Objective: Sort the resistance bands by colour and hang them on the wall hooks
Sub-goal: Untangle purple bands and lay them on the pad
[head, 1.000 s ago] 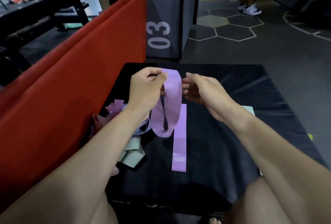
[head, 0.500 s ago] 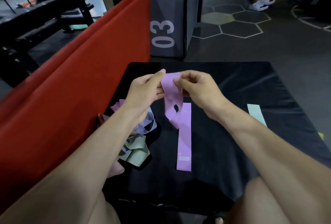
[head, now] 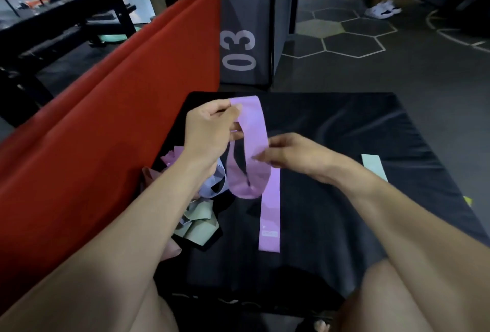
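A purple resistance band [head: 252, 132] hangs as a loop above a black mat [head: 331, 212]. My left hand [head: 209, 132] pinches its top end. My right hand [head: 291, 152] pinches its right side, lower down. Under the loop, a second purple band [head: 270, 220] lies flat and straight on the mat. A tangled heap of bands [head: 201, 215], lilac, pale blue and pale green, sits at the mat's left edge, partly hidden by my left forearm. One pale green band [head: 373, 166] lies flat on the right of the mat. No wall hooks are in view.
A red padded mat [head: 111, 125] stands along the left. A grey box marked 03 [head: 246, 26] stands behind the black mat. Dark gym floor with hexagon markings [head: 344, 34] lies to the right, with a person's white shoes [head: 381, 9] far back. My knees are at the bottom.
My hands have drawn apart: the left rose with the band's top, the right slid down its side. The band has opened from a folded bunch into a long hanging loop.
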